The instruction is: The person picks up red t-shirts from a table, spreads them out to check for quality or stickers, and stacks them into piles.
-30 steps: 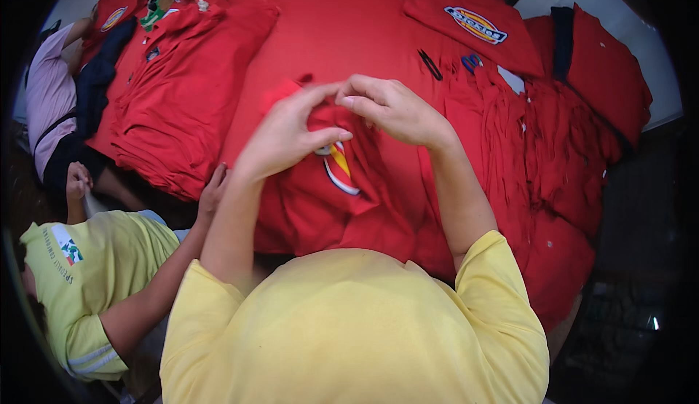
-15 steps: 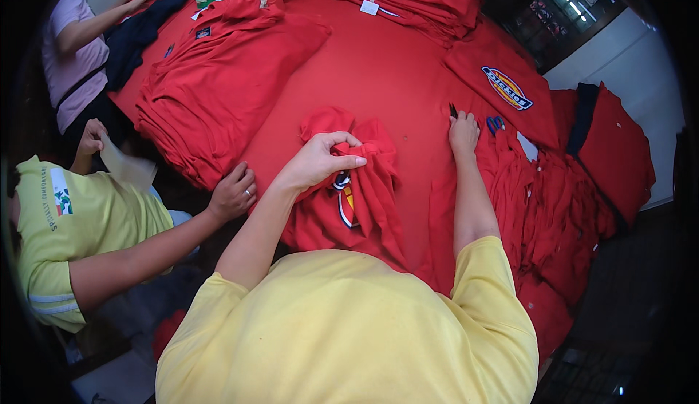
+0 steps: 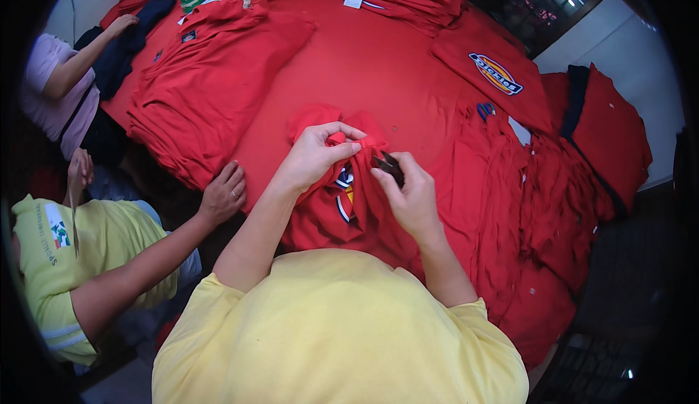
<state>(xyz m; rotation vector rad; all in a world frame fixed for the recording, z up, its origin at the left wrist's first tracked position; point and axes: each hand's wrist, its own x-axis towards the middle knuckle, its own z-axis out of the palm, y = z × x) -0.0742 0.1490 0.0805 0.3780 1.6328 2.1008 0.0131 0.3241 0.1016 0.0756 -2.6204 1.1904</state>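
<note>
A bunched red shirt (image 3: 309, 218) with a multicoloured printed patch lies in front of me on the red-covered table (image 3: 364, 62). My left hand (image 3: 313, 158) pinches a fold of it between thumb and fingers, lifting it a little. Close by on the right, my right hand (image 3: 413, 199) is wrapped round small dark thread snips (image 3: 389, 165). Their tips point toward the pinched fold; whether they touch the cloth I cannot tell.
Stacked red shirts (image 3: 196, 98) lie at left, more shirts (image 3: 408, 4) at the back. Blue-handled scissors (image 3: 486, 111) sit beside a heap of red garments (image 3: 510, 207) at right. A co-worker's hand (image 3: 223, 191) rests on the table edge; another person (image 3: 58, 76) stands farther off.
My right hand has come from the table on the right to beside my left hand, bringing the thread snips. My left hand keeps its pinch on the shirt.
</note>
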